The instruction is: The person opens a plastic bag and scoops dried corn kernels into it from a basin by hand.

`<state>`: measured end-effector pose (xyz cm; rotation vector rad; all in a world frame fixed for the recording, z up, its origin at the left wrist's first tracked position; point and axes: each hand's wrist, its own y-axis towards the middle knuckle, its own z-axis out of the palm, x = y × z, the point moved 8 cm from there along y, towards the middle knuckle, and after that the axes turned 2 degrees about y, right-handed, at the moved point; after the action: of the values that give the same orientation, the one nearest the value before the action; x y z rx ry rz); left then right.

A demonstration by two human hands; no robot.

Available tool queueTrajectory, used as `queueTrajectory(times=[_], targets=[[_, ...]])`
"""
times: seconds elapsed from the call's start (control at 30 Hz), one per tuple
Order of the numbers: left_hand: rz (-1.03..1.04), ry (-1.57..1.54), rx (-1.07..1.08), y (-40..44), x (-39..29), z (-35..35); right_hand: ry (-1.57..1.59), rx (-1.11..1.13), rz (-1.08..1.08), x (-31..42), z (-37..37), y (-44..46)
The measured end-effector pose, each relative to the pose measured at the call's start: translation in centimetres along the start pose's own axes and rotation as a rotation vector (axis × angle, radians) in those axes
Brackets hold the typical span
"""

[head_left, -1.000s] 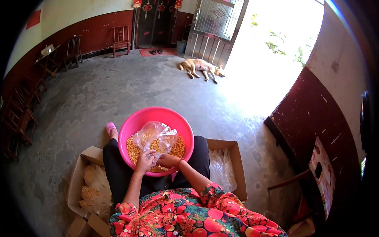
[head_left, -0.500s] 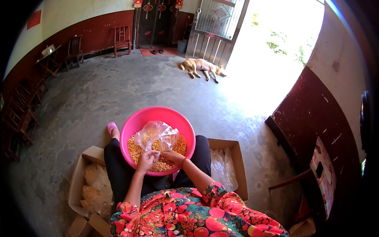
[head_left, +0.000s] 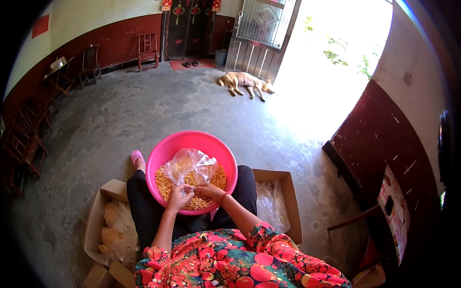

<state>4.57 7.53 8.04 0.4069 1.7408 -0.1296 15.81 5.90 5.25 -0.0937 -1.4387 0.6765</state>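
Note:
A pink basin [head_left: 154,154] rests on my lap, with loose yellow kernels that look like corn [head_left: 219,178] in it. A clear plastic bag [head_left: 188,161] lies over the kernels, and some yellow shows through it. At the bag's near end, my left hand [head_left: 178,197] is closed on the gathered plastic. My right hand [head_left: 210,191], with a red band at the wrist, pinches at the same spot from the right. The fingertips of both hands almost meet, and the exact bit of plastic between them is too small to make out.
On my left stands a cardboard box [head_left: 92,230] with filled clear bags [head_left: 117,218]. Another box [head_left: 292,204] on my right holds clear plastic bags [head_left: 271,201]. A dog [head_left: 245,81] lies by the open door [head_left: 257,41]. Wooden chairs [head_left: 148,50] line the wall.
My hands have shifted only slightly, the left one a little down at the bag's gathered end. The bag and basin stay nearly where they were.

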Motion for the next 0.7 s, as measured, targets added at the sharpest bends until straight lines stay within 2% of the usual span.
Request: queueTrajectory(times=[0.17,0.7], targets=[[-0.082,-0.012,0.024,-0.3,-0.6,0.0,-0.03,-0.031,-0.01,0.2,0.0,-0.2],[-0.045,0.028,-0.036,0.0,0.9,-0.4,-0.101,0.001,-0.061,-0.2,-0.3,0.5]])
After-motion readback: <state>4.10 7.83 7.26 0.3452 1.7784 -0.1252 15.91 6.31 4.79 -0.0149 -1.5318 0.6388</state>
